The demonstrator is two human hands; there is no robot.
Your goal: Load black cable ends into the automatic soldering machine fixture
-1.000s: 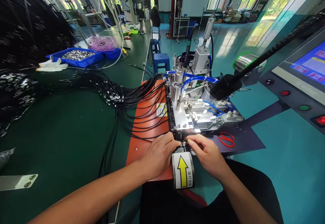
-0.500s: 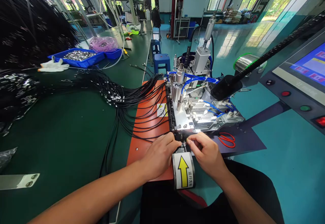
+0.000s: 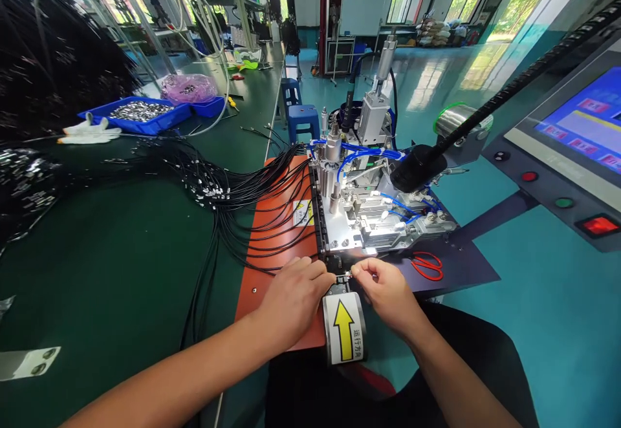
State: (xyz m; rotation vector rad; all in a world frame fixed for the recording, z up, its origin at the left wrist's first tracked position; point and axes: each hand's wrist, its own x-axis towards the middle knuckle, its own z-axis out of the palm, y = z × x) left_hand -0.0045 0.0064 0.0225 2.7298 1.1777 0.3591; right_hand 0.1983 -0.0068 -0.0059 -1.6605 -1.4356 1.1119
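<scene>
Both hands meet at the near end of a metal machine (image 3: 339, 224), just above a roller with a yellow arrow label (image 3: 344, 328). My left hand (image 3: 301, 295) rests over the edge of the orange plate (image 3: 286, 247), its fingers closed at the machine's end; what they pinch is hidden. My right hand (image 3: 385, 289) is in a pinch close to its right, at a small shiny metal piece by the fingertips. Black cables (image 3: 233, 195) run across the orange plate into the machine's left side.
Red-handled scissors (image 3: 427, 266) lie right of my right hand. A dark lamp head (image 3: 418, 168) hangs over the machine, with a control panel (image 3: 572, 150) at right. A blue tray of metal parts (image 3: 140, 114) and a white glove (image 3: 90, 132) lie at the back left.
The whole view has shifted, with the scene sitting slightly farther left. My right fingertips have drawn a little lower and a small shiny piece now shows between the hands.
</scene>
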